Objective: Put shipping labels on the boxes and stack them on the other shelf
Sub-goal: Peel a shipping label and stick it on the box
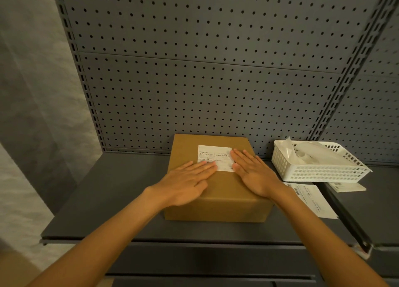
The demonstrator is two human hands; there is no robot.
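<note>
A brown cardboard box (185, 148) stands on the dark grey shelf (112, 196). On its top lies a white shipping label (212, 155). My left hand (187, 182) lies flat on the box top, its straight fingertips on the label's lower left corner. My right hand (253, 172) lies flat too, fingers pressing the label's right edge. Both forearms reach in from the bottom of the view.
A white plastic basket (319, 170) with crumpled backing paper stands to the right of the box. Loose label sheets (311, 200) lie in front of it, and another label (349, 187) on the neighbouring shelf. A pegboard back wall (205, 81) rises behind.
</note>
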